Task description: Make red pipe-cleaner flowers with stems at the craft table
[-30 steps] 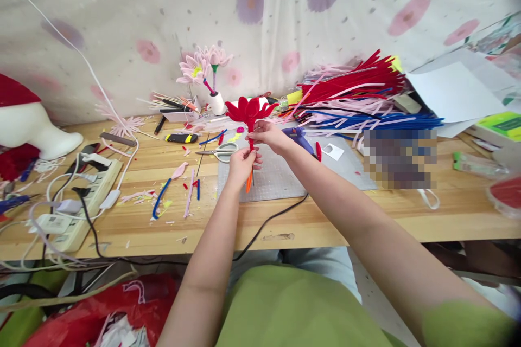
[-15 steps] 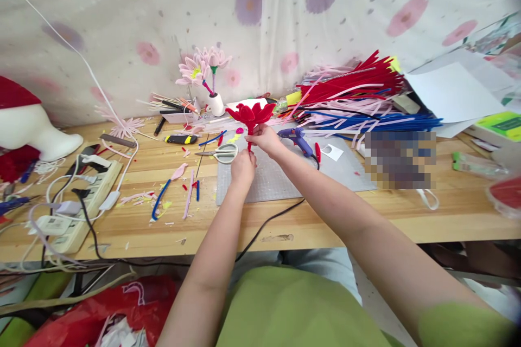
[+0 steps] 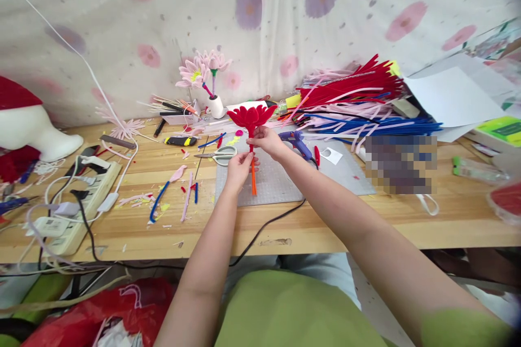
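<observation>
A red pipe-cleaner flower [image 3: 251, 116] stands upright between my hands, its petals spread at the top. My right hand [image 3: 266, 140] pinches it just under the petals. Lower down, my left hand [image 3: 241, 167] is closed on the stem, and orange stem ends [image 3: 254, 181] hang below the fingers. Under the hands lies a grey cutting mat [image 3: 280, 190]. Scissors [image 3: 222, 155] with pale handles rest at the mat's left edge, and a purple glue gun [image 3: 299, 142] lies just right of my right hand.
Bundles of red pipe cleaners [image 3: 354, 87] and blue ones [image 3: 391, 124] lie at the back right. Pink flowers stand in a white vase [image 3: 216, 107]. A power strip [image 3: 87, 209] with cables is at left. A black cord [image 3: 266, 222] crosses the front edge. A utility knife [image 3: 180, 141] lies behind the scraps.
The flower has turned so its petals look fuller and more spread. My left hand has shifted slightly left, and the orange stem ends now show below it.
</observation>
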{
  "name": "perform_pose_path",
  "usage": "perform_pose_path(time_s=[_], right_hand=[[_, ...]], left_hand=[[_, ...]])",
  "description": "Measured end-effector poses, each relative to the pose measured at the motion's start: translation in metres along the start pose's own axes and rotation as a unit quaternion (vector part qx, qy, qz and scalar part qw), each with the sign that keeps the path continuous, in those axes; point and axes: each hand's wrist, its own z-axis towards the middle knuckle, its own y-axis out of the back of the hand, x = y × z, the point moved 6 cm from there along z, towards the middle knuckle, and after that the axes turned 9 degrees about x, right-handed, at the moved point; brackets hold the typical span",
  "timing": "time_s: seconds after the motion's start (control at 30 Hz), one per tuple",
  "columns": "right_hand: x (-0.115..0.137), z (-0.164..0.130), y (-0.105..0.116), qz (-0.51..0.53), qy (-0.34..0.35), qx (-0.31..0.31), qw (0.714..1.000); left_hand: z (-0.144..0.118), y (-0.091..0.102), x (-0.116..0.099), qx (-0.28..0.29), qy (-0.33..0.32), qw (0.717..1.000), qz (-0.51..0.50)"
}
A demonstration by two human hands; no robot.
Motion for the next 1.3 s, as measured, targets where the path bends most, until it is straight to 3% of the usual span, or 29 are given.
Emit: perform_pose_path(time_s=[0.13,0.3,0.37,0.43,0.53,0.63,0.7,0.83,1.0,1.2,1.3], right_hand=[[-0.006,0.004,0.002,-0.022,-0.003,-0.009,1.000],[-0.009,0.012,0.003,-0.088,-0.003,-0.037,0.995],[-0.007,0.014,0.001,-0.126,-0.001,-0.050,0.991],[-0.004,0.016,-0.001,-0.156,0.000,-0.056,0.986],[-0.005,0.017,-0.003,-0.163,-0.010,-0.050,0.985],[-0.013,0.018,-0.002,-0.122,-0.030,-0.025,0.992],[-0.019,0.017,-0.002,-0.062,-0.048,0.004,0.997],[-0.030,0.009,-0.004,0.083,-0.081,0.077,0.990],[-0.035,0.003,-0.009,0.168,-0.081,0.156,0.970],[-0.033,0.006,-0.014,0.165,-0.060,0.130,0.976],[-0.032,0.007,-0.017,0.159,-0.067,0.115,0.978]], left_hand=[[0.002,0.002,-0.006,0.002,-0.049,0.984,0.171],[-0.002,-0.005,-0.023,-0.055,-0.089,0.884,0.457],[-0.002,-0.007,-0.026,-0.087,-0.077,0.858,0.500],[-0.002,-0.007,-0.026,-0.115,-0.063,0.854,0.503],[0.001,-0.004,-0.019,-0.123,-0.059,0.897,0.420],[0.004,-0.001,-0.001,-0.072,-0.030,0.977,0.199],[0.004,-0.002,0.012,-0.027,0.017,0.998,0.055],[-0.003,-0.003,0.025,0.027,0.089,0.994,-0.051],[-0.005,0.005,0.028,0.047,0.099,0.992,-0.068],[-0.004,0.009,0.022,0.098,0.094,0.985,-0.103],[-0.002,0.015,0.019,0.080,0.079,0.987,-0.114]])
